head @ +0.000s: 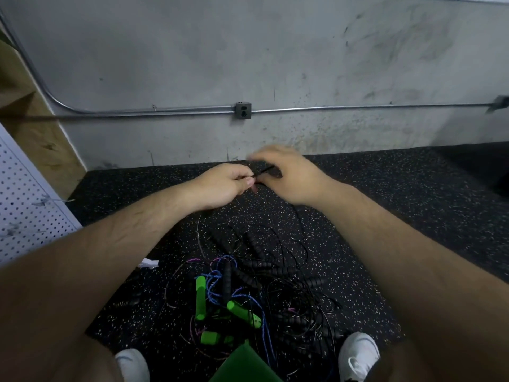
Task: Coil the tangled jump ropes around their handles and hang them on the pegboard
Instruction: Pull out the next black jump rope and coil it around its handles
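Two bare hands work close together above a black speckled floor mat [385, 210], near the foot of a grey wall [248, 51]. The left hand [225, 186] pinches a thin black cord [263, 171] between thumb and curled fingers. The cord runs up and to the right into the right hand [292, 176]. The right hand is seen from the back and is blurred; its fingers curl down over the far end of the cord, but whether they close on it cannot be told.

The tangled jump ropes [275, 285] lie in a loose heap on the mat, below the hands and between two white shoes [358, 357]. The heap holds several black ribbed handles [256, 268], bright green handles [200, 299], a blue braided rope [217, 288] and thin pink strands, all crossed over one another. Thin black loops trail up from the heap toward the hands.

The white pegboard [24, 205] stands at the left edge, well apart from the heap; no rope is seen on the part in view. A flat green item [242, 365] sits at the bottom edge, just beside the heap; what it is cannot be told. A small white scrap [150, 262] lies on the mat left of the heap. A metal conduit [165, 109] with an outlet box [243, 110] runs along the wall.
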Motion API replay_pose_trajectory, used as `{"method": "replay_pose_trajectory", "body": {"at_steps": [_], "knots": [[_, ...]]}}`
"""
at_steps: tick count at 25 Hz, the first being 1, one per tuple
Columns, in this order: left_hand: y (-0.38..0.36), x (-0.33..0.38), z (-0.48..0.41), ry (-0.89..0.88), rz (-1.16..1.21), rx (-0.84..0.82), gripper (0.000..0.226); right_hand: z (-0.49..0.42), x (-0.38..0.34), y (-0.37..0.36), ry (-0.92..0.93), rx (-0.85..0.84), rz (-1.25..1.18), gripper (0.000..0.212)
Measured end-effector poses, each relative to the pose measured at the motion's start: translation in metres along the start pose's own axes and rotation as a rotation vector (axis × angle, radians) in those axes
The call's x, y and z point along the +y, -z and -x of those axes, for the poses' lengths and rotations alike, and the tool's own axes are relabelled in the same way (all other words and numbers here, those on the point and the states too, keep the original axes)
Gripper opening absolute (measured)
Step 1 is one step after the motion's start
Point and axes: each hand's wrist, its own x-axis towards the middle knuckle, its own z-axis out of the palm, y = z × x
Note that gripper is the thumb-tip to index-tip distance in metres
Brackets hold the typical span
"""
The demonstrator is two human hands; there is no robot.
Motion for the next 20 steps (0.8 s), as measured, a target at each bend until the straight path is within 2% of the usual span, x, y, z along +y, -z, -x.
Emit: {"method": "replay_pose_trajectory", "body": {"at_steps": [2, 4, 8, 10, 12, 13, 15, 16, 20], "knots": [[0.004, -0.001, 0.001, 0.009, 0.009, -0.033, 0.025, 0.004, -0.001, -0.002, 0.047, -0.071, -0.009, 0.02], [0.009, -0.007, 0.005, 0.025, 0.006, -0.094, 0.025, 0.005, 0.006, 0.001, -0.007, -0.034, 0.018, 0.021], [0.019, -0.02, 0.01, 0.088, 0.021, -0.106, 0.028, 0.006, 0.031, 0.024, -0.299, 0.179, 0.163, 0.02], [0.021, -0.016, 0.011, 0.1, -0.017, -0.029, 0.028, 0.01, 0.032, 0.026, -0.366, 0.076, 0.196, 0.02], [0.02, -0.011, 0.01, 0.076, -0.045, 0.014, 0.028, 0.011, 0.019, 0.016, -0.282, -0.082, -0.01, 0.038], [0.019, -0.008, 0.009, 0.064, -0.017, 0.021, 0.027, 0.012, 0.008, 0.011, -0.232, -0.142, -0.126, 0.039], [0.018, -0.005, 0.007, 0.048, 0.085, 0.026, 0.027, 0.01, -0.008, 0.001, -0.16, -0.182, -0.244, 0.026], [0.019, -0.006, 0.006, 0.047, 0.108, 0.017, 0.026, 0.009, -0.01, -0.003, -0.148, -0.156, -0.24, 0.019], [0.022, -0.011, 0.011, 0.038, 0.036, -0.123, 0.025, 0.008, -0.005, 0.003, -0.131, 0.067, -0.155, 0.012]]}}
